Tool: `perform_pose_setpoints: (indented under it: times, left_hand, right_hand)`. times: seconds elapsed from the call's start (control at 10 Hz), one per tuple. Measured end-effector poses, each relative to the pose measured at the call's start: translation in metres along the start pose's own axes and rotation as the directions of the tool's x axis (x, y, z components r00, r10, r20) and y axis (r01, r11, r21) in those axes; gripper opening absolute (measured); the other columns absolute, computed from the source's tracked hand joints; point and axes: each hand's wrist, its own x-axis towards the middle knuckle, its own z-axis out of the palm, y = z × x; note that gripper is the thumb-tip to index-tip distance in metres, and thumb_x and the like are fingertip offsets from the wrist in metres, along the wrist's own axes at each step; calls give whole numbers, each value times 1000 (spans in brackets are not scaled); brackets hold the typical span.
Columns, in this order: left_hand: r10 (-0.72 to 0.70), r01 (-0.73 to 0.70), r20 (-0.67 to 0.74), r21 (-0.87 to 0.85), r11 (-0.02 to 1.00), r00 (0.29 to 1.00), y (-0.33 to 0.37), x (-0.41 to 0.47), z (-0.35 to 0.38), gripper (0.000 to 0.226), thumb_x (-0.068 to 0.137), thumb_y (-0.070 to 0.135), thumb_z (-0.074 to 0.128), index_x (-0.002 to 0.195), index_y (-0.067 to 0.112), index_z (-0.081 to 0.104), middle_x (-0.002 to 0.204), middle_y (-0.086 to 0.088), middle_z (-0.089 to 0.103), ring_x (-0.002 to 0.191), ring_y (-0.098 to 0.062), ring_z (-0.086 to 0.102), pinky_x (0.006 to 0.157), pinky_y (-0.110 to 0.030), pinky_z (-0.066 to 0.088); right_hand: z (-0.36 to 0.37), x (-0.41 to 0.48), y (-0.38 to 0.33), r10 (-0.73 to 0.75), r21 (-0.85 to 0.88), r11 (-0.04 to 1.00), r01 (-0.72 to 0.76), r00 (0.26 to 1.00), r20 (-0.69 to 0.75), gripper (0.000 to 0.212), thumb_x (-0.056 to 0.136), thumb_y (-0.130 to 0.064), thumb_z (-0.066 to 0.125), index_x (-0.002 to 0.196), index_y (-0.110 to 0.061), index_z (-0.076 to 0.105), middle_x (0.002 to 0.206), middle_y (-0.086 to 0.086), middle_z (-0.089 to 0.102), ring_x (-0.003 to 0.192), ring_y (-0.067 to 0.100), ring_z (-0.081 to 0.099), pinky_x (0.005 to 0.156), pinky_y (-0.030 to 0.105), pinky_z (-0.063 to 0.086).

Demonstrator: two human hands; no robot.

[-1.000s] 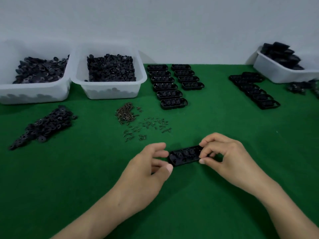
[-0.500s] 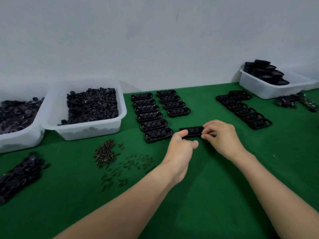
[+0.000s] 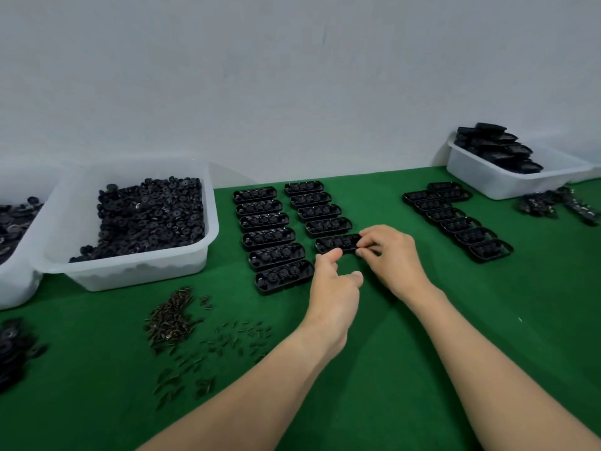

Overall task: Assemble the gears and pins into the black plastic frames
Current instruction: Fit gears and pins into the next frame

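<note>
A black plastic frame (image 3: 338, 243) with gears in it lies on the green cloth at the near end of the right column of filled frames (image 3: 320, 212). My right hand (image 3: 392, 258) pinches its right end between thumb and fingers. My left hand (image 3: 335, 284) is at the frame's near-left corner, forefinger tip touching its edge, thumb held apart. A second column of filled frames (image 3: 271, 236) stands just left of it. Loose brown pins (image 3: 172, 317) lie scattered at the near left.
A white bin of black gears (image 3: 153, 219) stands at the left, with another bin (image 3: 13, 229) beyond it. A diagonal row of empty frames (image 3: 461, 219) lies at the right, before a white bin of frames (image 3: 507, 164). More gears (image 3: 13, 349) lie at the far left edge.
Both hands carried the frame from the near middle of the cloth up to the end of the right column and set it down there. My left hand's grip has loosened.
</note>
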Motion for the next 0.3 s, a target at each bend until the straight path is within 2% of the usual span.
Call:
perform_pose_setpoints:
  times: [0.2, 0.3]
  left_hand:
    - [39, -39, 12, 43, 998, 999, -5, 1, 0, 51, 90, 1, 46, 135, 21, 31, 143, 1, 32, 107, 2, 32, 94, -23, 26]
    - [53, -54, 17, 102, 993, 998, -8, -3, 0, 54, 91, 2, 45, 138, 22, 27, 143, 4, 30, 102, 11, 37, 90, -20, 27]
  right_hand:
    - [1, -3, 3, 31, 43, 999, -30, 999, -13, 19, 72, 7, 70, 89, 0, 68, 94, 11, 62, 77, 18, 58, 76, 21, 50]
    - [2, -8, 4, 32, 31, 999, -31, 999, -24, 21, 74, 7, 68, 93, -2, 65, 96, 6, 57, 78, 15, 56, 76, 20, 49]
